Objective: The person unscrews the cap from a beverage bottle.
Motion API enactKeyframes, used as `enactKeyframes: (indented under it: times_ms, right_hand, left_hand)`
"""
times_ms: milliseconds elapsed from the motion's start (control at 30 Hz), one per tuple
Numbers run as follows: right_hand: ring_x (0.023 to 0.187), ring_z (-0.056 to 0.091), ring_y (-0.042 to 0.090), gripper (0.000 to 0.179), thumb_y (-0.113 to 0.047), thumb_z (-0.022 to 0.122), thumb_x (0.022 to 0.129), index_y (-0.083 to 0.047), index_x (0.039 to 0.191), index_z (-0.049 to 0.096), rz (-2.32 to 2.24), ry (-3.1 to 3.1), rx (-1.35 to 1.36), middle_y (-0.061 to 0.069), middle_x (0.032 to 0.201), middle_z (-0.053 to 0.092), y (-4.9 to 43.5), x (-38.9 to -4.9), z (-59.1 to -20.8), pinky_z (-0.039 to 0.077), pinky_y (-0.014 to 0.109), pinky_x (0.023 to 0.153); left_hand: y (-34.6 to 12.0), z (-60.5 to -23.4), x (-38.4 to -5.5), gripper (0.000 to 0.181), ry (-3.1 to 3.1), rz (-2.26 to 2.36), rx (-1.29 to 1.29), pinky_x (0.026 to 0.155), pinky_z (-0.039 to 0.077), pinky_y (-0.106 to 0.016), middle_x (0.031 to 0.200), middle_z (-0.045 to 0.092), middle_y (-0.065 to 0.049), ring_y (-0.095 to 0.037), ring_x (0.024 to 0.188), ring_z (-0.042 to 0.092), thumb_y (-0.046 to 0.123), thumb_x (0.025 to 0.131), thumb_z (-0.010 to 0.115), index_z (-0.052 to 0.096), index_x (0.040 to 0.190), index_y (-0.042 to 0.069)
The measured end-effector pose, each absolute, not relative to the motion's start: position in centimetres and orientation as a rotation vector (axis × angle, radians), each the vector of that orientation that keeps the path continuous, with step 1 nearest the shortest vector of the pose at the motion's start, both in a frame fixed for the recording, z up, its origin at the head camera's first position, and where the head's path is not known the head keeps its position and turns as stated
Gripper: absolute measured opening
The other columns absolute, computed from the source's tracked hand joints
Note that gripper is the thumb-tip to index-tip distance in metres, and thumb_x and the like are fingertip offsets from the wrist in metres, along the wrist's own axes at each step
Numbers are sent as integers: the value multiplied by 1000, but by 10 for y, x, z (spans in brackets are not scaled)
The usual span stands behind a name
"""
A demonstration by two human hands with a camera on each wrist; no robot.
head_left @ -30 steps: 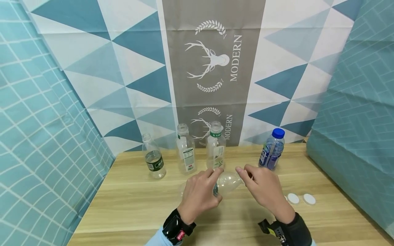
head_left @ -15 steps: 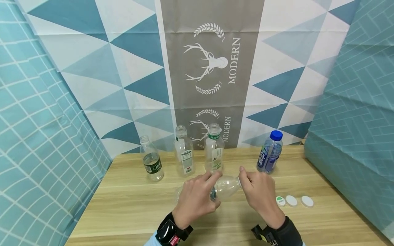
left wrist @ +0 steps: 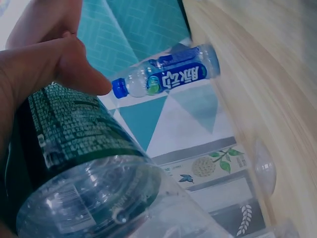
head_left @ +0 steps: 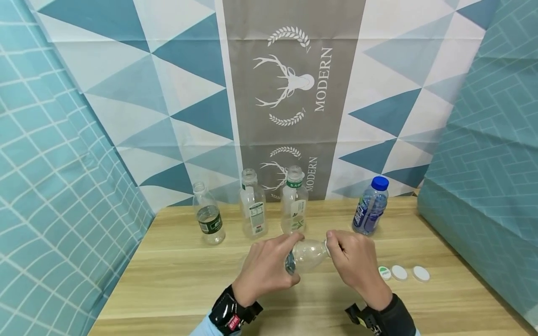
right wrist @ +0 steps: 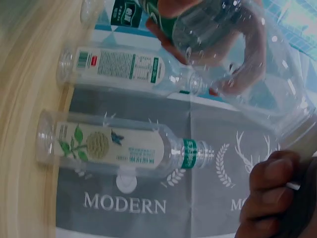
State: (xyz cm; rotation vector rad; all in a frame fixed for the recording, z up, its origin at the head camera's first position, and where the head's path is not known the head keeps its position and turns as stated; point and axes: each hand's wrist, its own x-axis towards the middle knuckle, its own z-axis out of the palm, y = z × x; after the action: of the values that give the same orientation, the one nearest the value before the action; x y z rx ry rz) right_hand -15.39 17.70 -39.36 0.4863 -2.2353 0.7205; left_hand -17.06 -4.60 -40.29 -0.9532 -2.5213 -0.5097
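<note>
A clear plastic bottle (head_left: pixel 310 255) with a dark green label lies sideways between both hands over the table. My left hand (head_left: pixel 269 265) grips it round the label, thumb and fingers on opposite sides. At the neck end, the curled fingers and thumb of my right hand (head_left: pixel 354 262) hold the mouth, hiding most of it. In the right wrist view the bottle's shoulder (right wrist: pixel 280 89) narrows toward the right hand (right wrist: pixel 270 196). The left wrist view shows the bottle's green label (left wrist: pixel 84 129) beneath the left thumb.
Three uncapped clear bottles stand along the back: a green-labelled one (head_left: pixel 210 220), then a second (head_left: pixel 254 217) and a third (head_left: pixel 294 212). A blue-capped bottle (head_left: pixel 370 207) stands back right. White caps (head_left: pixel 399 273) lie on the wooden table (head_left: pixel 168 289), right of the right hand.
The right hand's fingers have curled more fully round the bottle's neck, and the hand has shifted slightly left, uncovering a green-and-white cap. The left hand keeps its grip.
</note>
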Motion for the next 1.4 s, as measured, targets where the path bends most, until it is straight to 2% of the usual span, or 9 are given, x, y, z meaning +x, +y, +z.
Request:
enactKeyframes:
  times_ms: [167,333,733,900,1000,1100,1200,1300,1400]
  right_hand:
    - [44,18,1,60,-29,48,108,-20,51,32,850,-2462,281,-17,49,21,175,-149,-389,17,20,45]
    - [43,25,9,66,-44,42,109,-18,49,34,902,-2606,78,-10,46,27,173,-148,-385,20,24,45]
    - [45,11,-8,62,-21,54,103,-21,45,31,824,-2284,291,-19,46,20,172,-152,-398,10,15,46]
    - [53,12,-6,47,-16,51,94,-22,52,31,675,-2014,590,-14,51,23,179,-160,-399,7,12,53]
    - [54,12,-6,45,-16,51,93,-22,53,31,656,-2013,625,-14,52,22,180,-160,-398,7,12,53]
    - [50,12,-5,53,-19,51,101,-22,52,31,717,-2228,498,-17,51,20,177,-155,-396,11,15,50]
    - [45,18,1,61,-34,44,109,-21,51,32,860,-2511,259,-15,49,22,173,-151,-391,16,20,46]
    - [43,24,9,68,-50,34,110,-18,50,34,973,-2693,44,-9,46,28,171,-149,-385,19,23,44]
    - [43,25,12,71,-57,31,109,-17,50,35,998,-2761,-32,-6,46,30,170,-149,-382,20,24,44]
  left_hand:
    - [-45,-406,-170,81,-2478,-408,-916,48,37,-16,95,75,7,-5,62,58,34,54,94,61,127,26]
    - [-44,-408,-169,82,-2364,-232,-870,47,42,-21,85,68,8,-8,61,57,36,52,94,60,126,26]
    - [-45,-406,-169,79,-2452,-394,-933,48,36,-15,90,72,9,-3,61,54,34,56,91,60,128,26]
    - [-50,-401,-170,83,-2556,-594,-1048,51,37,-13,100,77,6,1,64,53,34,57,93,58,131,27]
    - [-52,-399,-170,83,-2565,-580,-1052,51,37,-14,101,77,6,1,65,53,35,57,93,58,132,26]
    - [-52,-400,-169,81,-2527,-457,-997,48,36,-15,95,74,7,-2,62,53,33,56,93,60,130,26]
    - [-51,-403,-169,79,-2443,-274,-921,46,38,-19,89,70,8,-8,61,57,32,56,91,61,128,25]
    - [-49,-404,-168,77,-2364,-148,-865,47,43,-23,87,68,7,-13,64,61,29,54,89,61,126,24]
    - [-49,-404,-167,76,-2334,-115,-848,47,46,-26,85,67,6,-14,63,62,27,53,89,61,124,24]
